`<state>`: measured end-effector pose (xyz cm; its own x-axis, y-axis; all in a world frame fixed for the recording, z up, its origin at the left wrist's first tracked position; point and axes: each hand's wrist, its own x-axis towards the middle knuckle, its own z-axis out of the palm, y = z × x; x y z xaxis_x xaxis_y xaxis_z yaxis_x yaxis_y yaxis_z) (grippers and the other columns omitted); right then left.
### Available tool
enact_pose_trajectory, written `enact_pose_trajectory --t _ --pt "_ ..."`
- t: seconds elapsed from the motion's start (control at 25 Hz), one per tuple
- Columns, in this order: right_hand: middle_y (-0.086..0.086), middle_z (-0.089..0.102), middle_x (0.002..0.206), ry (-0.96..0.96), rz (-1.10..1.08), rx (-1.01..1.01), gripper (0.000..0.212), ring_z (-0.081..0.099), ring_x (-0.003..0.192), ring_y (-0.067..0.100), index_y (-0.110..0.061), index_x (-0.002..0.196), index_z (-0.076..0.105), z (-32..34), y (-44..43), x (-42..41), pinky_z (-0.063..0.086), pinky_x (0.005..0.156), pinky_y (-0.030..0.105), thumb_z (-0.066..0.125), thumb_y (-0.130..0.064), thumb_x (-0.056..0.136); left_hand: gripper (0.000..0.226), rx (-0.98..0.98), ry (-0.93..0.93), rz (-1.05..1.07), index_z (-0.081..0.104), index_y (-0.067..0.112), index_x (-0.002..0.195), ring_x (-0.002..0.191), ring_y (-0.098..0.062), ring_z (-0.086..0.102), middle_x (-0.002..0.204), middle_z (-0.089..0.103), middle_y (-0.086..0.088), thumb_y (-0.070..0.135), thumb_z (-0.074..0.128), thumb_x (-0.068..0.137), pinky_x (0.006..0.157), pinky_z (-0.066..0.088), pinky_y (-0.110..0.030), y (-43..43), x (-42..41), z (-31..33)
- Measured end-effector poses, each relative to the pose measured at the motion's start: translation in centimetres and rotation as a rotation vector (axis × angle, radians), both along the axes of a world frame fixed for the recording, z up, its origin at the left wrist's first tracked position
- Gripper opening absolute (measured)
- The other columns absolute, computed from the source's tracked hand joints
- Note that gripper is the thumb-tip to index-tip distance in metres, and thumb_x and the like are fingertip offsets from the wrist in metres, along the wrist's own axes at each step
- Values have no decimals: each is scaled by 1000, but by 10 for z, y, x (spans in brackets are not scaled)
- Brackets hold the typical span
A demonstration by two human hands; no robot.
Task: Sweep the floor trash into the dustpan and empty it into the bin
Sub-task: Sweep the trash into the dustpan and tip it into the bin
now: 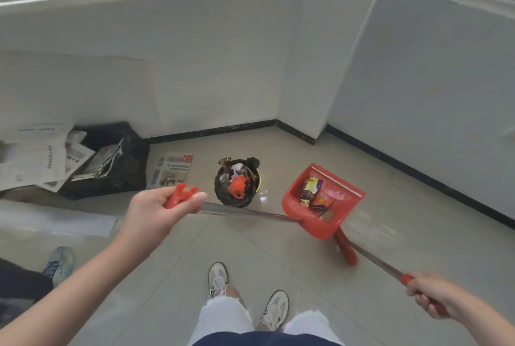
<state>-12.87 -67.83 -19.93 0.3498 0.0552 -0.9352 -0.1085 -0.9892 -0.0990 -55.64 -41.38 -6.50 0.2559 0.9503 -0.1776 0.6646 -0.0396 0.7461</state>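
Note:
My left hand (156,210) grips the red top of the dustpan's long metal handle (245,213). The red dustpan (340,220) hangs just above the floor, right of the bin, with snack wrappers (313,188) lying in it. My right hand (434,294) is closed on the red grip of the broom handle (376,262). The broom's red head (347,251) sits low behind the dustpan, partly hidden by it. The small bin (237,200), lined with a black bag, stands on the floor and is full of trash, including something orange.
A newspaper sheet (171,170) lies on the floor left of the bin. Further left, a black bag (119,178) holds more newspapers. Another person's shoe (61,263) shows at the left edge. My own shoes (218,278) stand below. White walls form a corner behind the bin.

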Motion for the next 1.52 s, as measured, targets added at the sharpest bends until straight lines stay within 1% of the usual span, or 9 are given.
enact_pose_trajectory --t 0.16,0.36,0.52,0.6,0.72,0.96,1.28,1.44,1.52 --pt "7 40 43 30 29 -33 19 31 28 11 -10 87 62 8 1 -5 28 39 10 54 7 81 45 -182 -175 375 72 2 85 38 -14 23 45 29 -1 46 71 78 37 20 -14 -1 -65 -15" --pt "7 40 45 11 95 -59 23 32 29 11 -14 85 61 4 29 -17 28 38 10 62 4 71 60 -294 -269 646 70 -3 87 35 -13 22 39 28 1 56 70 73 45 9 -27 -38 -138 -41" --pt "5 39 40 -3 131 -49 16 30 25 10 -10 79 57 2 61 -18 28 36 8 54 5 83 72 -398 -402 801 58 -17 104 31 -9 20 38 25 6 50 69 80 44 7 -19 -63 -171 -64" --pt "4 40 41 -3 153 -43 16 31 26 10 -11 79 58 4 79 -16 27 37 9 54 4 83 71 -425 -459 861 61 -13 100 31 -10 21 38 25 5 53 70 78 42 10 -12 -73 -189 -71" --pt "2 41 46 -30 175 -7 36 31 29 9 -27 104 59 5 103 -16 28 37 9 54 2 83 60 -495 -512 971 59 3 82 28 -9 21 37 25 5 59 75 68 41 16 -8 -93 -214 -87" --pt "2 43 50 -7 263 78 50 32 32 8 -36 117 52 11 142 -44 28 38 12 55 1 84 34 -657 -661 1198 41 24 70 21 -2 20 30 23 9 47 55 91 38 20 -3 -116 -225 -156" --pt "2 41 53 -8 381 71 45 31 37 9 -36 114 56 21 168 -88 25 38 14 58 -4 83 30 -940 -870 1389 42 26 73 19 0 23 26 22 10 42 45 98 32 21 -5 -145 -214 -236" --pt "2 41 52 2 430 23 45 31 36 9 -35 114 55 13 167 -106 24 38 13 57 -3 83 29 -1125 -858 1432 55 16 79 24 -12 41 36 46 -4 42 55 94 32 40 -15 -172 -203 -262" --pt "2 41 50 -7 472 -12 46 32 36 10 -35 115 53 10 165 -113 25 39 13 57 -2 83 32 -1164 -832 1444 55 14 81 29 -15 45 43 50 -7 44 56 93 34 44 -20 -176 -196 -269"
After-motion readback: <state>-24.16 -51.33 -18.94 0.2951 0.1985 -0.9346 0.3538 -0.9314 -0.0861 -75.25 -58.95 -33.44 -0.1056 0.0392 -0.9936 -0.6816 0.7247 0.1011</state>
